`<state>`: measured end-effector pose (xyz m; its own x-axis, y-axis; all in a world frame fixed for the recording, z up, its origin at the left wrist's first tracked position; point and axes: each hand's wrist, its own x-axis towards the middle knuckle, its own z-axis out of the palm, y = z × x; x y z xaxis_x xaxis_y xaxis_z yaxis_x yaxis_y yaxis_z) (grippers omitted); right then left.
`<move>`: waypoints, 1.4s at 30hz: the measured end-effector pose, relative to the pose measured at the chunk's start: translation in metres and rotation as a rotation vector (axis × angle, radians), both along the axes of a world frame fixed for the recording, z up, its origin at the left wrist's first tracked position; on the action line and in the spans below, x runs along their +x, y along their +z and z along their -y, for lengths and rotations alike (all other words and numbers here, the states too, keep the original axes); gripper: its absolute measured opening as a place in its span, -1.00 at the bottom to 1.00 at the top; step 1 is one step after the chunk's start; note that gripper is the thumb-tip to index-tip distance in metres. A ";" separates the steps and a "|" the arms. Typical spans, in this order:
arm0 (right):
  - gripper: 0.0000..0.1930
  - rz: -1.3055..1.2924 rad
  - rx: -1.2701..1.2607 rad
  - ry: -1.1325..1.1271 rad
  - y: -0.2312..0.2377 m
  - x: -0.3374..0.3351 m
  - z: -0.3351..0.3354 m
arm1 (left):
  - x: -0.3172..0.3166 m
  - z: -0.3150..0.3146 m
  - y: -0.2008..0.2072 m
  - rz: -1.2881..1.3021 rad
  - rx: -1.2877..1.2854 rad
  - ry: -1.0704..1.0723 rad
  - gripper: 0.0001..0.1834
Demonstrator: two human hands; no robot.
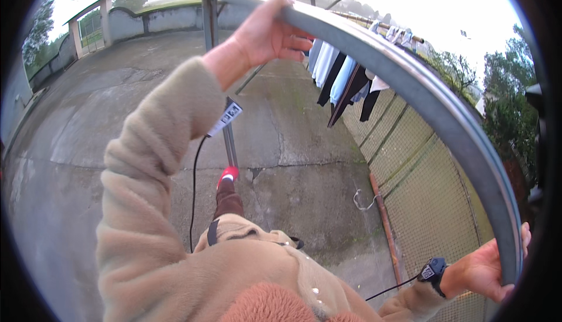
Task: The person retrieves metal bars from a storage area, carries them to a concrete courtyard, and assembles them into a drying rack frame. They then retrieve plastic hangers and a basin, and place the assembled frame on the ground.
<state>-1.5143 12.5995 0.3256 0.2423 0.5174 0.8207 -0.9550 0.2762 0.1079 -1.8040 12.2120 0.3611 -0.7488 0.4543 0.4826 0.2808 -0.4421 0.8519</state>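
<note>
By the right hand (486, 268) on the grey bar (430, 95) — patterned label (428, 273).

Left arm (149, 146) raised, elbow bent, left grip (268, 34) curled; right arm (414, 302) extended rightward, right grip (481, 268) clasped.

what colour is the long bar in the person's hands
The long bar is grey, seen best in the head view.

We see a grey metal bar (413, 79), a tan jacket (146, 205), dark brown trousers (227, 202) and 1 red shoe (230, 172). We note black, white and pale-blue laundry (342, 82), and grid-patterned mesh (418, 190).
</note>
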 end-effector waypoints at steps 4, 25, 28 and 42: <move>-0.23 0.171 -0.210 -0.174 -0.005 -0.006 0.005 | -0.005 -0.009 -0.001 0.072 0.076 0.005 -0.57; -0.57 0.484 -0.032 0.052 -0.026 0.034 -0.005 | 0.122 -0.233 -0.075 -0.119 0.320 -0.748 -0.30; -0.61 1.041 0.053 -0.199 -0.044 0.083 -0.013 | 0.135 -0.256 -0.078 -0.175 0.388 -0.716 -0.34; -0.49 1.178 0.741 -1.889 0.020 0.304 -0.142 | 0.156 -0.263 -0.067 0.227 0.802 -0.745 -0.54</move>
